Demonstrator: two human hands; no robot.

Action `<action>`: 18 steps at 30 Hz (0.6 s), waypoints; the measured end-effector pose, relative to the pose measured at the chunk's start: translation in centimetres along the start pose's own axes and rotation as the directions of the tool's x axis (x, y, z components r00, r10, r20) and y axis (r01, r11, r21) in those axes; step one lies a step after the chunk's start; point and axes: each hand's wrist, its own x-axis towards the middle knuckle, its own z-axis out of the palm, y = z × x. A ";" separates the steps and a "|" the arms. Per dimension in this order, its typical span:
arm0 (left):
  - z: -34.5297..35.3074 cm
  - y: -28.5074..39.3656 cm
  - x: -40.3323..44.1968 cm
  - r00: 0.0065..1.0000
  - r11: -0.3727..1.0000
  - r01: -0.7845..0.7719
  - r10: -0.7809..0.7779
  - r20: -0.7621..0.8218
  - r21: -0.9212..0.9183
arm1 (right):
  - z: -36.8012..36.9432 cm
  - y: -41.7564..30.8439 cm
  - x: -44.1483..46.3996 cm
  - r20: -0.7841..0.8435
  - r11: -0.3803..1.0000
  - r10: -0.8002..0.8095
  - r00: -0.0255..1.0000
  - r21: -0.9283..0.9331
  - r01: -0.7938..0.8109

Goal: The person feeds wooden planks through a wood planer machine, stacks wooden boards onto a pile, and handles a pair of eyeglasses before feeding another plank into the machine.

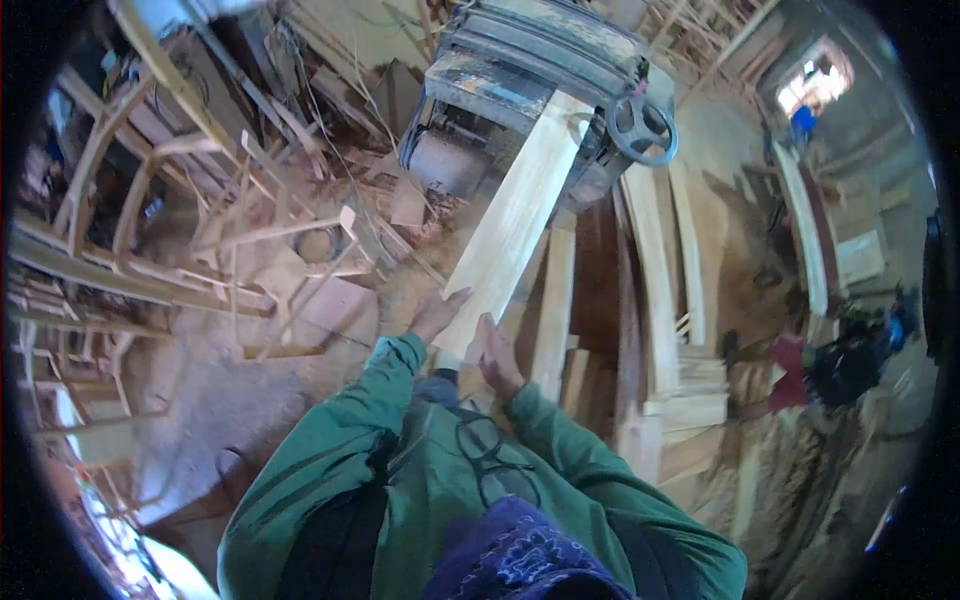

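Note:
A long pale wooden board slopes away from me, its far end resting at the thickness planer. My left hand grips the near part of the board along its left edge, fingers partly under it. On the opposite edge, my right hand holds the near end, with the thumb side up. The undersides of both hands are hidden. A dark handwheel sits on the planer's right side, just beyond the board's far end.
Wooden chair frames crowd the left. Long planks and a stack of short boards lie to the right. Wood scraps and shavings cover the floor by the planer. Another person is at the far right.

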 end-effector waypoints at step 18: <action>-3.4 6.4 -4.7 0.979 0.970 -0.009 0.059 0.196 -0.245 | -1.2 -4.6 1.5 -0.040 0.812 0.367 0.929 0.502 -0.299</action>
